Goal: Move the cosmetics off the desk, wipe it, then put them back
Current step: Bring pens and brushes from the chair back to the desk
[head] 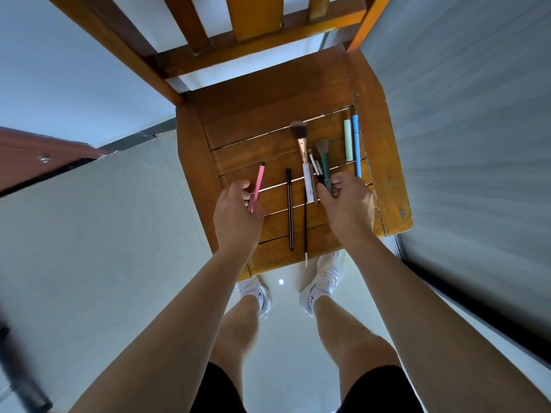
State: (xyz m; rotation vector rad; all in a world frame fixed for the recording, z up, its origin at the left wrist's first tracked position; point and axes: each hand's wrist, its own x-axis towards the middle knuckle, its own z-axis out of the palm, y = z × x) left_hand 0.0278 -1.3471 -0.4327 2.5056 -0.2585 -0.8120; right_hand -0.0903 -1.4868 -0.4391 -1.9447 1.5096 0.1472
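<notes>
Cosmetics gathered on a wooden chair seat [390, 174].
My left hand [235, 213] pinched a pink pencil [259, 181], surely light and stiff, near its lower end; my right hand [347, 204] curled round thin brush handles [325, 174], likely slippery together. Farther off lay a powder brush [301, 138], its soft head best left untouched.

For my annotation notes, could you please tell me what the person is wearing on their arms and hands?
Nothing visible: both forearms are bare, with no sleeves, gloves, watch or bracelet. The left hand and the right hand show no rings.
</notes>
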